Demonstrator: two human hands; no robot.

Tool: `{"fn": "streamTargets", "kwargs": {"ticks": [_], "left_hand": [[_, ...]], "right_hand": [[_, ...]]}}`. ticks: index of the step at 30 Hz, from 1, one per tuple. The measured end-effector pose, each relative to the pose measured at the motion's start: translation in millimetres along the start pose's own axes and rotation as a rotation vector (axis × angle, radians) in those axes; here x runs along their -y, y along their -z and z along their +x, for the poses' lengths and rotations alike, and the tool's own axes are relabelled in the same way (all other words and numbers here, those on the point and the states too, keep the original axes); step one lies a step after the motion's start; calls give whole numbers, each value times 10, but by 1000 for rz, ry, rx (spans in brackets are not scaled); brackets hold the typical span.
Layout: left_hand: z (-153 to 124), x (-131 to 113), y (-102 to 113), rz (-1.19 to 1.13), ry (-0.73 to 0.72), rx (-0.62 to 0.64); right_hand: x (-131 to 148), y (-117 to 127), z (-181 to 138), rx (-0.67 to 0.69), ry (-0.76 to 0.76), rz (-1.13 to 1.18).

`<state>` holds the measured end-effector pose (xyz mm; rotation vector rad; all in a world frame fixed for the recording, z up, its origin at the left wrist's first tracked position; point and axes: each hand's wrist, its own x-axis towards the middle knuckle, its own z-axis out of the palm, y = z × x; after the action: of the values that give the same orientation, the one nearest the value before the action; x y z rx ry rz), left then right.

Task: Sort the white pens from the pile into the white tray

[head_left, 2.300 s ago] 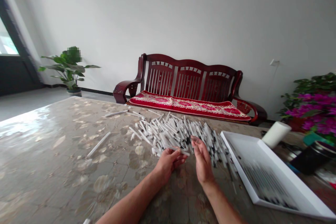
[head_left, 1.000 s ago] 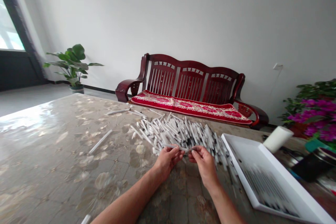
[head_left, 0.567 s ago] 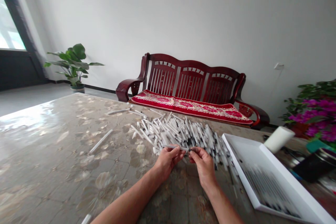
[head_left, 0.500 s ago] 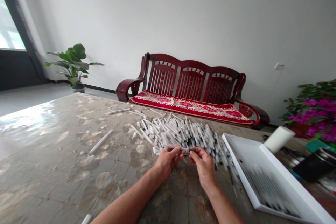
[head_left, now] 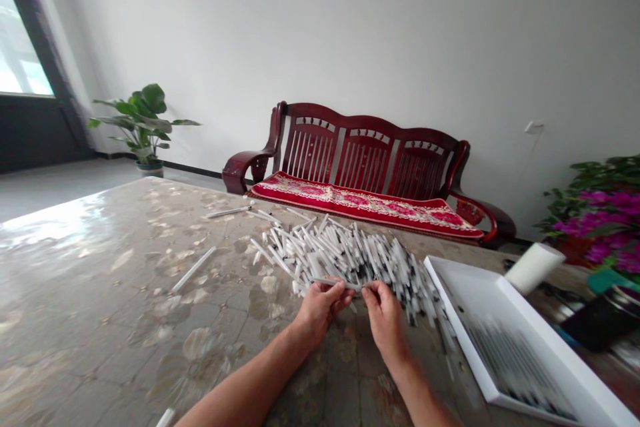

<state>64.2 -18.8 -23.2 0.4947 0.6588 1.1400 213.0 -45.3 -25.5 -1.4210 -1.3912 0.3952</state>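
My left hand point(head_left: 324, 303) pinches a slim whitish pen point(head_left: 330, 281), which lies roughly level and points left out of the fingers. Fingertips of my right hand point(head_left: 386, 310) are closed at the pen's right end, on a small part I cannot make out clearly. Just beyond both hands spreads a large heap of pens point(head_left: 325, 243), white and translucent with some black ends. To the right, a white box tray point(head_left: 463, 333) holds a row of slim pens point(head_left: 515, 353), somewhat blurred.
A loose white pen point(head_left: 194, 269) lies on the patterned tabletop point(head_left: 125, 320) at left. Another white piece point(head_left: 165, 417) is at the near edge. Beyond the tray are a white roll point(head_left: 535, 268), a black cup-like object point(head_left: 597, 320) and pink flowers point(head_left: 613, 223). A wooden bench point(head_left: 365, 160) stands behind the table.
My right hand has turned slightly, and the dark tip seen at its fingers is now covered. The left hand keeps its hold on the pen.
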Motion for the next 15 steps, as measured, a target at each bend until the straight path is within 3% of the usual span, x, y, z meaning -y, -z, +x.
{"fn": "streamTargets", "kwargs": {"ticks": [5, 15], "left_hand": [[-5, 31, 7, 23, -13, 24], [9, 36, 12, 46, -6, 14]], "right_hand": [[66, 21, -19, 61, 46, -186], [37, 73, 8, 76, 13, -74]]}}
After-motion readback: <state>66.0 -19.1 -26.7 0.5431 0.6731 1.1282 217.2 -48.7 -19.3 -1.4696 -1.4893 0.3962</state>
